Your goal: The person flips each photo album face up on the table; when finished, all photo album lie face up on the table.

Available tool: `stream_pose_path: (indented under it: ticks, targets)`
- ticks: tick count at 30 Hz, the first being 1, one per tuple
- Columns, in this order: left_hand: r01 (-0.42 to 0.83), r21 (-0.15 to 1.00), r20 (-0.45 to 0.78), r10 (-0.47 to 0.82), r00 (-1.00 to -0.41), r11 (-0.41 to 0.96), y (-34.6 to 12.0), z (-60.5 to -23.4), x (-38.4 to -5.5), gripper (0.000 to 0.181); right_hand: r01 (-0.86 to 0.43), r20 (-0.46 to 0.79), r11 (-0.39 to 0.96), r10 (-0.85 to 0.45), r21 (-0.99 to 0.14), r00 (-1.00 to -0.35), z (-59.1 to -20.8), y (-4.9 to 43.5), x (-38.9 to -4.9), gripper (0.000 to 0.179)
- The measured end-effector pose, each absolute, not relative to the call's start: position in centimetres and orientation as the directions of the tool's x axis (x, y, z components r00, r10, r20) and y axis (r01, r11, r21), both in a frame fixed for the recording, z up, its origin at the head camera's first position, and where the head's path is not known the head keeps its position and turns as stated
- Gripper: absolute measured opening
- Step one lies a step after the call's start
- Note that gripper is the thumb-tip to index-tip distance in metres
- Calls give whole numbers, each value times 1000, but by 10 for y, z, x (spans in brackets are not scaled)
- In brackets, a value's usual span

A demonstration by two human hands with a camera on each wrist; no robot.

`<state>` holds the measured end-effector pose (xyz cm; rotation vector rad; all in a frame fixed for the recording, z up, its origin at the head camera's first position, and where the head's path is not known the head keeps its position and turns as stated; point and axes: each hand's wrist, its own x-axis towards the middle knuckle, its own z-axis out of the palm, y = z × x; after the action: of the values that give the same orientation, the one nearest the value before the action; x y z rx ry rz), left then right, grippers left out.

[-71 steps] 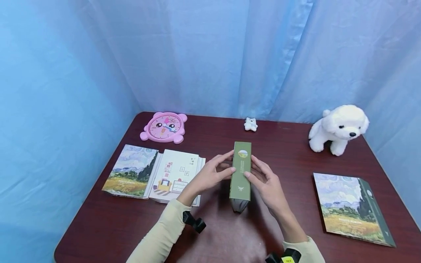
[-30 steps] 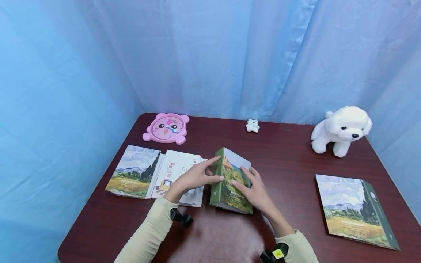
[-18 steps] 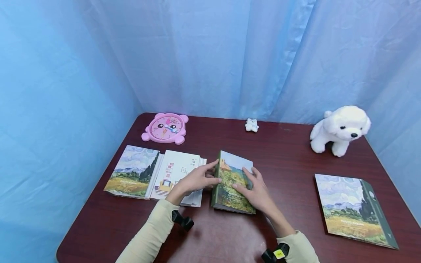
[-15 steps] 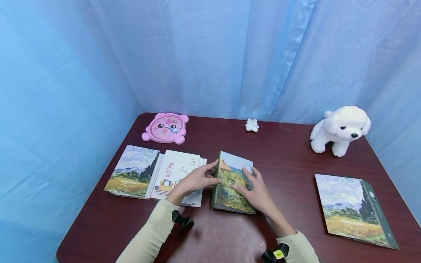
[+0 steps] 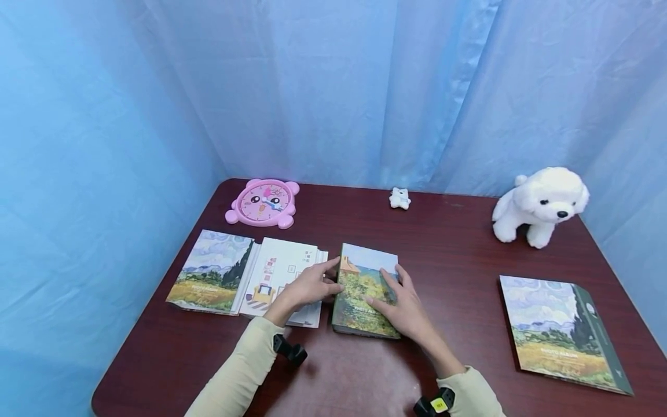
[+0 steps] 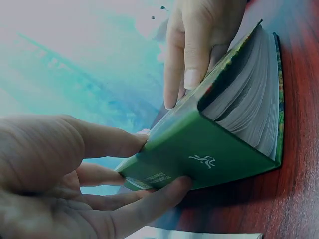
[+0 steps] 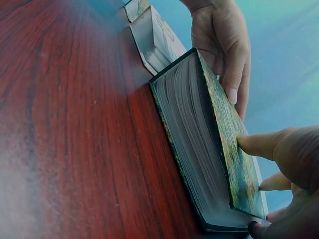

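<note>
A thick photo album (image 5: 359, 295) with a garden-and-house painting on its cover lies on the table, cover up. My left hand (image 5: 310, 284) is at its left side; in the left wrist view its fingers (image 6: 164, 196) rest along the green spine (image 6: 199, 154), and the thumb is at the cover's edge. On the other side my right hand (image 5: 409, 307) has its thumb and index finger on the cover (image 7: 229, 139), with other fingertips at the fore edge. Fingers of both hands look extended. The loose page ends (image 7: 184, 114) show in the right wrist view.
To the left lie a white album (image 5: 281, 272) with a furniture drawing and a landscape album (image 5: 211, 272). Another landscape photo album (image 5: 560, 330) lies at right. Along the back are a pink clock (image 5: 263, 202), a small white figure (image 5: 399, 198) and a white plush dog (image 5: 542, 202).
The photo album has turned from standing with its spine up to lying with its painted cover up, a little further left. Both hands moved with it and still touch it.
</note>
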<state>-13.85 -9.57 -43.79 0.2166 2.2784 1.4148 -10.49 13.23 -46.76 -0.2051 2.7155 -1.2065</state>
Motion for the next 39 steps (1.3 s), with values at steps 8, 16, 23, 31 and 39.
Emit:
stream_pose_path:
  ticks: [8,16,23,31,39]
  targets:
    - [-114,885,-284,329,-901,452,-100,-438,-137,66,-92,-83,684,-217,-724,-973,-470,131,-103,75]
    - [-107,853,-289,290,-912,511,-100,-436,-135,64,-97,-77,691,-217,-716,-973,-472,129,-102,75]
    - [-56,817,-251,268,-930,573,-101,-435,-136,61,-115,-64,702,-224,-703,-973,-473,128,-101,75]
    - [-41,759,-254,239,-937,650,-102,-433,-137,63,-112,-64,697,-222,-708,-973,-473,128,-100,75]
    - [50,697,-138,202,-970,716,-100,-423,-135,57,-139,-17,673,-220,-727,-975,-472,135,-103,74]
